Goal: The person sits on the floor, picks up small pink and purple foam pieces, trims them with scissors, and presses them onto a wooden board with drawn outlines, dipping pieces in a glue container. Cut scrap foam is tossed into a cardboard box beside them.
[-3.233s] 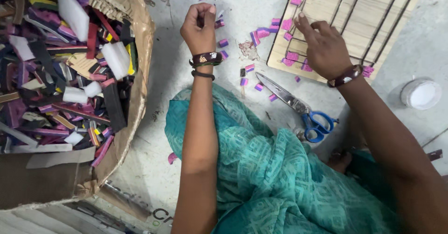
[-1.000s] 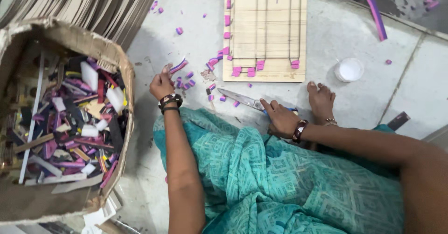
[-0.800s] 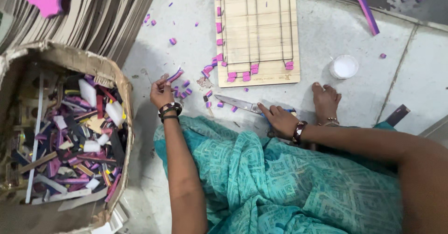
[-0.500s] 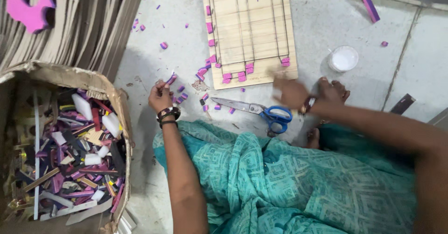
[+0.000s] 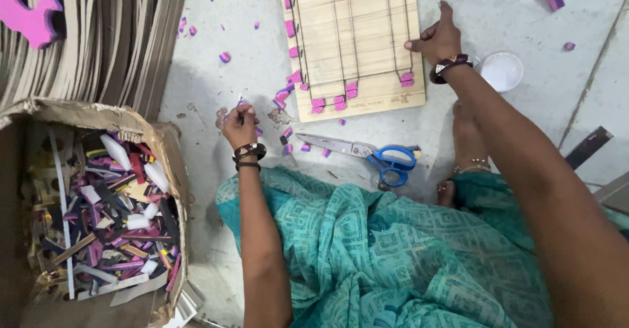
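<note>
The person sits on the grey concrete floor (image 5: 249, 14), teal patterned cloth (image 5: 393, 256) spread over the lap. The left hand (image 5: 240, 124) is closed into a pinch around something small at its fingertips, too tiny to make out, just above a scatter of small pink-and-purple foam pieces (image 5: 288, 131) on the floor. The right hand (image 5: 438, 38) rests, fingers loosely curled, on the right edge of the flat wooden board strung with dark wires (image 5: 354, 40), gripping nothing I can see; more foam pieces line the board's left and lower edges. Blue-handled scissors (image 5: 367, 152) lie on the floor just below the board, between the two arms. A torn cardboard box full of foam offcuts (image 5: 98, 210) sits at the left, and a small white round lid (image 5: 502, 71) lies beside the right wrist.
</note>
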{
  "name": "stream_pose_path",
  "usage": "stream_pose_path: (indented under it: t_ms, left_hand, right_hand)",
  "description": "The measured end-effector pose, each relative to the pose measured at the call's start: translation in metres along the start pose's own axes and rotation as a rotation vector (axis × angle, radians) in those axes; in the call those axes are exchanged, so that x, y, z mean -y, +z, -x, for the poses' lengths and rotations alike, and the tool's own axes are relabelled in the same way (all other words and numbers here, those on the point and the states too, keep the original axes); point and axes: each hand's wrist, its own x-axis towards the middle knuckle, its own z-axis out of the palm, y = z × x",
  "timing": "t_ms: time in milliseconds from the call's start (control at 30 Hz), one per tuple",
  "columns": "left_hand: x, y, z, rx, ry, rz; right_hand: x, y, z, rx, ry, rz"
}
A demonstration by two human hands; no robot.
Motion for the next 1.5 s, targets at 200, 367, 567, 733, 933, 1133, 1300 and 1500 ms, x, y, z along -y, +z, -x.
stream_pose_path:
  t_ms: [200, 367, 567, 733, 933, 1133, 1300, 1500]
  left_hand:
    - [-0.008, 0.024, 0.010, 0.079, -0.013, 0.023]
    - [-0.015, 0.014, 0.008, 0.008, 0.048, 0.041]
    - [-0.006, -0.044, 0.000, -0.286, -0.009, 0.117]
    - [0.005, -0.062, -0.009, -0.437, 0.006, 0.193]
    - [0.008, -0.066, -0.015, -0.637, 0.181, -0.060]
    - [0.011, -0.052, -0.025, -0.411, 0.077, 0.060]
    - [0.010, -0.039, -0.029, -0.310, 0.102, -0.041]
    - [0.009, -0.028, -0.034, -0.343, 0.027, 0.265]
  right_hand:
    - [-0.014, -0.002, -0.011, 0.052, 0.041, -0.056]
    - [-0.029, -0.008, -0.020, 0.098, 0.082, -0.225]
    - [-0.033, -0.014, 0.039, 0.130, -0.573, 0.340]
    - [-0.041, -0.007, 0.168, 0.787, -0.393, 0.545]
    - [-0.049, 0.017, 0.209, 0.822, -0.631, 0.707]
    - [-0.050, 0.038, 0.204, 0.869, -0.520, 0.715]
    - [-0.019, 0.028, 0.199, 0.842, -0.318, 0.583]
    - [0.032, -0.016, 0.189, 0.890, -0.223, 0.620]
